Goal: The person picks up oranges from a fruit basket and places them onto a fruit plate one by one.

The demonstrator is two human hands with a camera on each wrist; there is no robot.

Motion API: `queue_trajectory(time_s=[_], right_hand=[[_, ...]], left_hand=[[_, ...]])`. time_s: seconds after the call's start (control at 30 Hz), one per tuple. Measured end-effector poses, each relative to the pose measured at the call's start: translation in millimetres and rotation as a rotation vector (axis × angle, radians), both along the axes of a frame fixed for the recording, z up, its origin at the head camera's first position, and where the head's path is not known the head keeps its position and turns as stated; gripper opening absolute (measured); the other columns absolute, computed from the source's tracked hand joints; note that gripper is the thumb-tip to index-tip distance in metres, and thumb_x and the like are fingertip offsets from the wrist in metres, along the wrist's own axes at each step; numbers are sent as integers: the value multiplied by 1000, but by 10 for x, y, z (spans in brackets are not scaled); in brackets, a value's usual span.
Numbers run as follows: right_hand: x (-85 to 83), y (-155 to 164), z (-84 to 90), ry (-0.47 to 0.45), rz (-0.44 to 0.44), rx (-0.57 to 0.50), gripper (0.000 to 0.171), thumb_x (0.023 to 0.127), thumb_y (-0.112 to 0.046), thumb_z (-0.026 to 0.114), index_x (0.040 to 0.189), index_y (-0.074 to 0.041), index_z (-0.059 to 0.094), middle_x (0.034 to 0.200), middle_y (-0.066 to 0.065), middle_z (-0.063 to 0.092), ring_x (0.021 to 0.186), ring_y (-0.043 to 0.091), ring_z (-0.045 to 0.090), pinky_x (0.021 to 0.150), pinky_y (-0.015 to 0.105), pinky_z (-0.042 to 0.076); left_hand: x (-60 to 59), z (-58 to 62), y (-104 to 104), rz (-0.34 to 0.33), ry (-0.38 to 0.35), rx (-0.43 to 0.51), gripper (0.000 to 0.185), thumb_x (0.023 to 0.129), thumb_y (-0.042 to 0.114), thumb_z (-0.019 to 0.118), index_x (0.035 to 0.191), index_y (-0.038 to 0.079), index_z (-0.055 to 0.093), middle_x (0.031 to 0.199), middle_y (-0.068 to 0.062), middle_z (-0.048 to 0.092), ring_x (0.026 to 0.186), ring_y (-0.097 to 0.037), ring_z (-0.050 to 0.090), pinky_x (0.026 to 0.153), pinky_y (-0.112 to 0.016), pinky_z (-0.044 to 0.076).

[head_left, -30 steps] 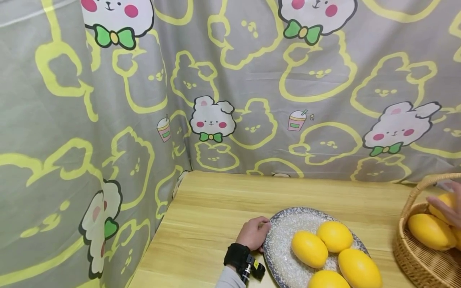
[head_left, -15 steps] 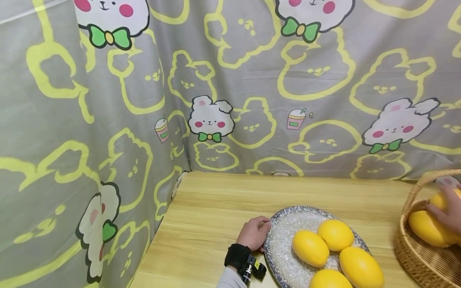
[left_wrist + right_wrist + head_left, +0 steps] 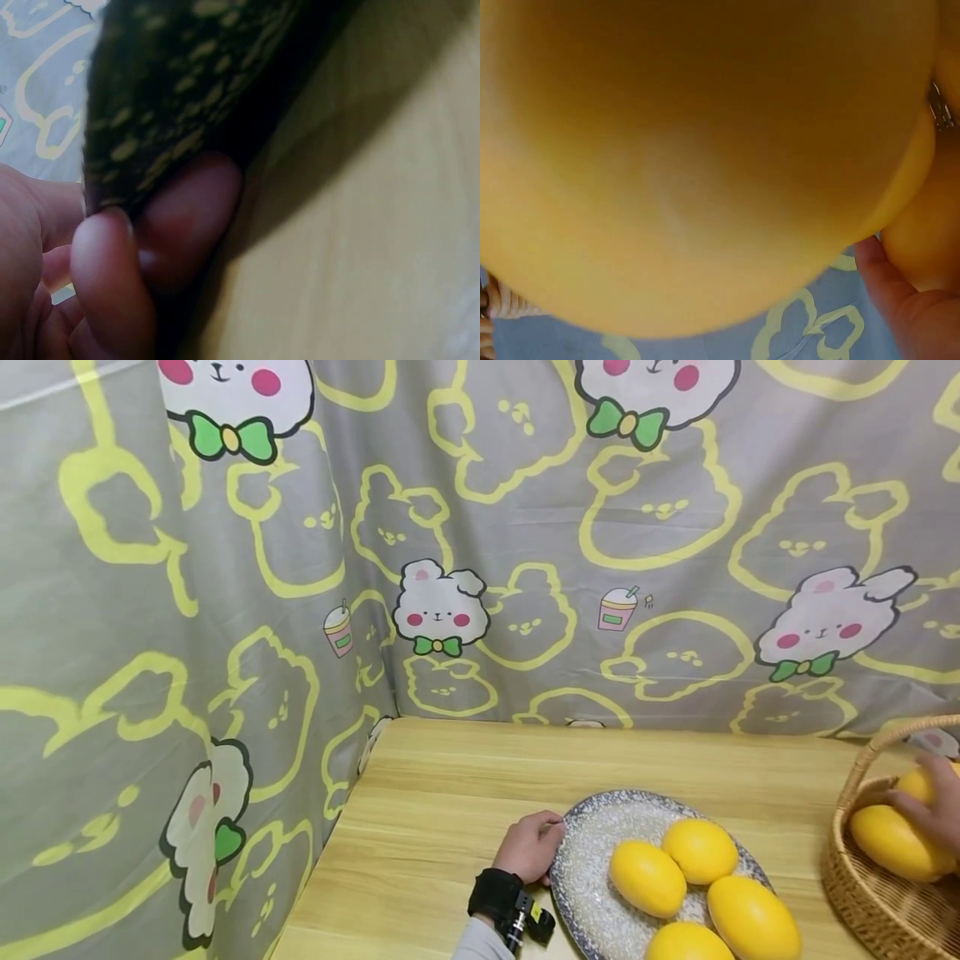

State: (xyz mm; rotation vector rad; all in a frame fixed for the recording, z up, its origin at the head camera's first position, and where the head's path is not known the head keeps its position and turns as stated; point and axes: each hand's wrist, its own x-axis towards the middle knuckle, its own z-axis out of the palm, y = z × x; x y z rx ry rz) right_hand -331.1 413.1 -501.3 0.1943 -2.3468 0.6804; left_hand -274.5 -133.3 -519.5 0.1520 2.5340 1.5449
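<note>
My left hand point(image 3: 531, 846) pinches the left rim of a grey speckled plate point(image 3: 592, 860). In the left wrist view, thumb and finger sit on either side of the plate's edge point(image 3: 172, 90), with wood below it. Several smooth yellow oval fruits, which look like mangoes point(image 3: 647, 878), lie on the plate. At the right edge of the head view, my right hand point(image 3: 941, 802) reaches into a wicker basket point(image 3: 862, 893) and grips a mango point(image 3: 917, 785); another mango point(image 3: 892, 842) lies in front. A large mango point(image 3: 667, 225) fills most of the right wrist view, hiding most of that hand.
The basket's arched handle point(image 3: 870, 760) rises beside the right hand. A wooden table point(image 3: 450, 777) carries plate and basket. Grey curtain point(image 3: 525, 610) with cartoon rabbits hangs behind and along the left side. A black strap with a small camera point(image 3: 498, 902) circles the left wrist.
My right hand has come down onto the mangoes in the basket, its fingers closing over one. The left hand and the plate stay in place; the head view shifts slightly.
</note>
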Motion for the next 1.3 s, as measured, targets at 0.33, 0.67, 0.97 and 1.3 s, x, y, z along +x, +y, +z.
queue_trajectory(time_s=[0.33,0.67,0.97,1.3], right_hand=[[161,-85,17,-68,-61,11,53,108,-27,44,138,16,36,136,52,30,140,67,20,96,69,24],[270,-141,62,-93,-105,72,62,109,-43,41,136,13,37,146,54,19,146,65,15,88,77,25],[316,-199,68,-45,-93,65,61,109,-44,37,127,14,40,138,57,22,136,70,19,94,82,22],[400,-290,123,-102,-189,75,73,108,-55,35,133,14,40,147,54,19,139,71,18,101,82,22]], left_hand=[[-7,3,-8,-11,-11,4,34,107,32,54,133,15,68,61,4,61,37,-8,49,39,-25,48],[2,-6,-16,-8,-9,10,33,107,32,55,132,14,69,62,3,63,37,-9,49,39,-25,47],[25,16,-14,-14,23,3,33,107,30,54,132,12,68,60,2,59,37,-9,49,38,-26,47],[22,-1,-11,-11,32,1,32,107,30,55,130,13,69,62,-1,62,36,-8,49,38,-24,47]])
